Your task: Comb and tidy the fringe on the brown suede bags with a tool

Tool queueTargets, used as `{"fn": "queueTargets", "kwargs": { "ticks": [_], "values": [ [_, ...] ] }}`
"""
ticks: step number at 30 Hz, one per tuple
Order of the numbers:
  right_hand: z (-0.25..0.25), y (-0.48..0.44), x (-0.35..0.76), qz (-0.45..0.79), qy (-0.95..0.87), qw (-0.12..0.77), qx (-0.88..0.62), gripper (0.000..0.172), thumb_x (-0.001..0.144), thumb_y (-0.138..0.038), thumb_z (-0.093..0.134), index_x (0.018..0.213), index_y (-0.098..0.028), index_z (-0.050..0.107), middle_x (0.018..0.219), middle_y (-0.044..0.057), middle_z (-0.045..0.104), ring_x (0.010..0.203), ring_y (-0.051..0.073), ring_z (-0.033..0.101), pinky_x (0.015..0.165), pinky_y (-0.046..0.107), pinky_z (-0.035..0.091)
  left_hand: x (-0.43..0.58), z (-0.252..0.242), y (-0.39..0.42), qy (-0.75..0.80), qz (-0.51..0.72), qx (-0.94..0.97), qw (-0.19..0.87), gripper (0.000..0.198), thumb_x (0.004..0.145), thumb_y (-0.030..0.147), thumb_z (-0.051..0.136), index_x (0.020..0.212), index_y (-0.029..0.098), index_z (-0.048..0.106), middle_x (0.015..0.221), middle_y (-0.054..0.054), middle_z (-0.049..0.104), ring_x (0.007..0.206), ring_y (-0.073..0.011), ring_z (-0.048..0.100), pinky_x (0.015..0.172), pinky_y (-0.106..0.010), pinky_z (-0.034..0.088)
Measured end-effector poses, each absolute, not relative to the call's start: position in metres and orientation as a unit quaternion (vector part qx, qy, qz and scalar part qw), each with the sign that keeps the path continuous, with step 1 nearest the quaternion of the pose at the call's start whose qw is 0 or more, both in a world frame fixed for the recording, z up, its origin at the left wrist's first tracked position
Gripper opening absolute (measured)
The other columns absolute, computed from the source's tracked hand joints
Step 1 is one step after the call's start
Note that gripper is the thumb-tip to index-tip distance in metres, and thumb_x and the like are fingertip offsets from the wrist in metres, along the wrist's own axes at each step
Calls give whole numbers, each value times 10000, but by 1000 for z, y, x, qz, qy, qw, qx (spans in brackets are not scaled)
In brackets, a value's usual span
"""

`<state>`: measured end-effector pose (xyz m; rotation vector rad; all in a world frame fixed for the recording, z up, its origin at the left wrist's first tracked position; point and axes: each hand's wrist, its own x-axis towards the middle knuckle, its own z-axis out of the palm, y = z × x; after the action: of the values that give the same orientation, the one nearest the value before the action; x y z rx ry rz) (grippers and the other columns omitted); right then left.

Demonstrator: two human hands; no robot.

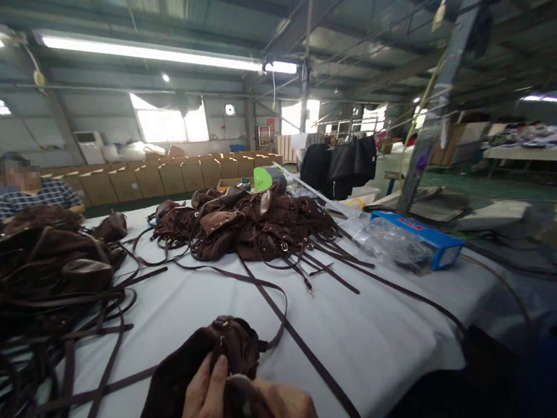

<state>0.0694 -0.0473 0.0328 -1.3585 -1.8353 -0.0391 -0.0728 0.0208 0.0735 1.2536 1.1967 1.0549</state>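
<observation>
A dark brown bag (177,375) lies at the near edge of the white-covered table, low in the view. My left hand (203,405) is closed on the bag, its thumb and fingers pinching the brown material near a small metal fitting. Just to its right, my right hand (289,412) is closed round a curved brown strap (246,390) at the bag's side. A long thin strap runs from the bag across the table. The underside of the bag is hidden.
Piles of brown bags (260,221) with loose straps lie at the table's middle and left (53,261). A blue box (419,233) and clear plastic (393,243) are at the right. Across the table sits a person in a checked shirt (58,194); cardboard boxes (169,178) stand behind.
</observation>
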Motion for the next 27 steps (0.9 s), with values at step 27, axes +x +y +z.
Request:
{"fn": "queueTargets", "kwargs": {
  "ticks": [27],
  "values": [
    [-27,-56,106,-5,-700,209,-683,507,830,-174,390,1325,-117,484,725,87,727,554,227,681,472,240,510,-79,67,-7,479,440,539,535,554,761,573,617,1171,202,646,1152,-49,686,1135,-321,585,985,-382,501]
  ]
}}
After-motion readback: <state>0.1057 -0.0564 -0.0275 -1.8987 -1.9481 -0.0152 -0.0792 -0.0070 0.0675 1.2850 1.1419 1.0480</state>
